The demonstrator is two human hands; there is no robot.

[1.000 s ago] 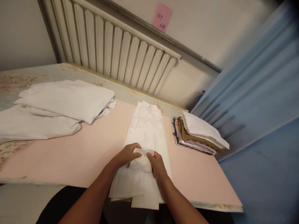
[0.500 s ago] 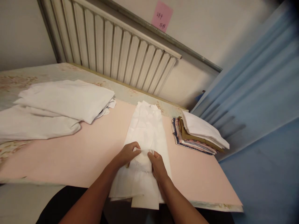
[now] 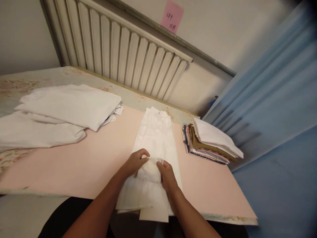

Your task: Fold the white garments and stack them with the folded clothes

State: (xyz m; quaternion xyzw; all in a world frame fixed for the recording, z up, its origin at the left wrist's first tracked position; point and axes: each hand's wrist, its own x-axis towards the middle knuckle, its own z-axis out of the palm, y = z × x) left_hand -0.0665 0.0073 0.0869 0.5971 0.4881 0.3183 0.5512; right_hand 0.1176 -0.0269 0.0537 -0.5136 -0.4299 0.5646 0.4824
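Note:
A white garment (image 3: 156,132), folded into a long narrow strip, lies lengthwise in front of me. Its lower end hangs a little over the table's near edge. Both hands are at a raised fold across its lower half. My left hand (image 3: 136,162) is closed on the left end of this fold; its thumb and index fingertips sit close together at the cloth, and its other fingers are mostly hidden. On the right end, my right hand (image 3: 167,173) pinches the fabric between thumb and fingers.
Pink sheeting (image 3: 104,162) covers the table over a floral cloth (image 3: 56,74). Large white folded fabric (image 3: 66,105) lies at left. A stack of folded clothes (image 3: 210,142) stands at right, beside a blue curtain (image 3: 267,99). A radiator (image 3: 123,49) runs along the back.
My left thumb and index finger have shifted slightly along the fold, and the cloth between the hands has moved a little. My right hand stays in place.

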